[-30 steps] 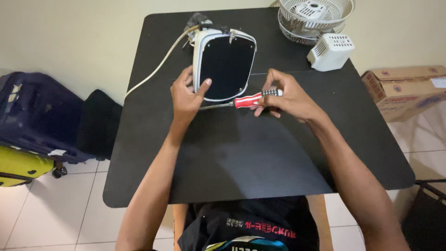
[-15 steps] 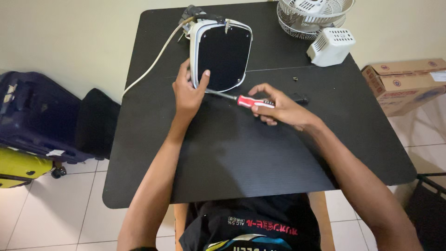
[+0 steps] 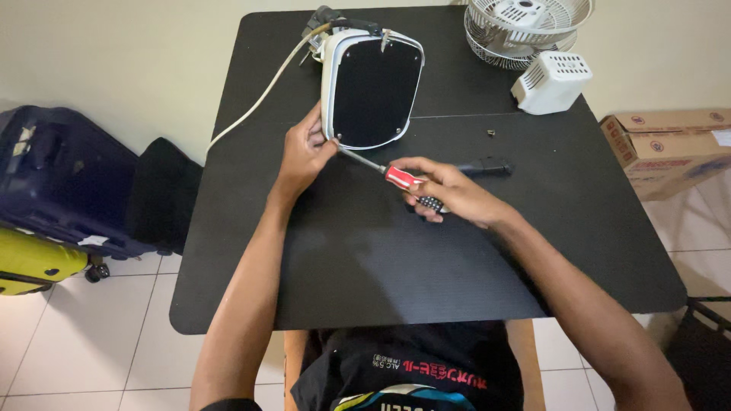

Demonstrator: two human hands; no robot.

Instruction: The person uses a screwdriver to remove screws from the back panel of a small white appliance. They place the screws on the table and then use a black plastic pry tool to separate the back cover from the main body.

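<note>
Fan base (image 3: 371,90) lies upper centre on the tabletop (image 3: 426,259). Left hand (image 3: 304,152) fingers clasp its lower edge; right hand (image 3: 449,194) grips the screwdriver (image 3: 396,176), tip at that edge. Grille (image 3: 525,23) and motor cover (image 3: 550,82) already off; base still closed.

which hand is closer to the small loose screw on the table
Right. The right hand, holding the screwdriver, lies just below-left of the screw; the left hand is farther left, at the fan base.
</note>
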